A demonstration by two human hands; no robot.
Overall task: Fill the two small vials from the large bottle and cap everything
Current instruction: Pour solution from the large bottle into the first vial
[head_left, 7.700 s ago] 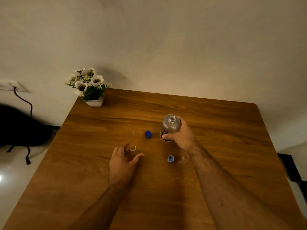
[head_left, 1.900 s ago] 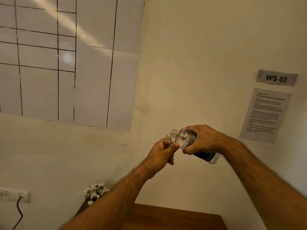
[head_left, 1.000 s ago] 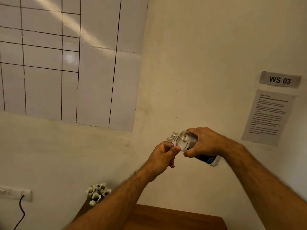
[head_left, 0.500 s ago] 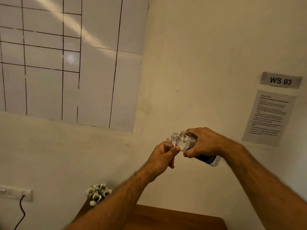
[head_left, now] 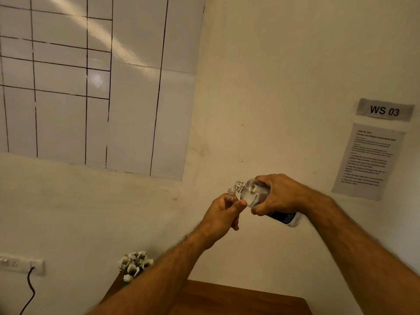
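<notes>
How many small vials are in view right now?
1: a small clear glass vial, upright in the left hand, touching the tilted large clear bottle's neck. The second vial is out of frame.

Up and to the right of our right hand (head_left: 280,196) we read "WS 03" in dark letters on a grey wall sign (head_left: 384,110). Just below it hangs a printed sheet (head_left: 368,161), its lines too small for us to read. The large bottle (head_left: 261,198) in that hand carries a label with lettering we cannot make out.
</notes>
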